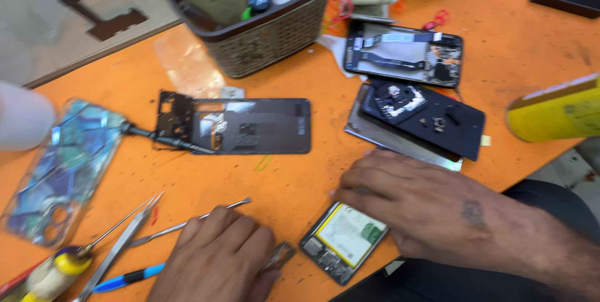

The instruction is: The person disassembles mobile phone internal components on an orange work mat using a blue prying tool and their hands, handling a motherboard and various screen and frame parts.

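The right hand lies flat, fingers loosely spread, over the battery-bearing phone part at the orange table's near edge, so a nudge could tip it off, while the left hand, curled, seems to pinch small tweezers that could slip.

Bench layout: basket sat at the back, phone frame in front of it, centre. Opened phone lay right of basket; back cover just in front of that, stacked on a panel. Phone case far left. Tweezers and spudger front left, beside left hand. Battery front centre, under right hand fingertips.
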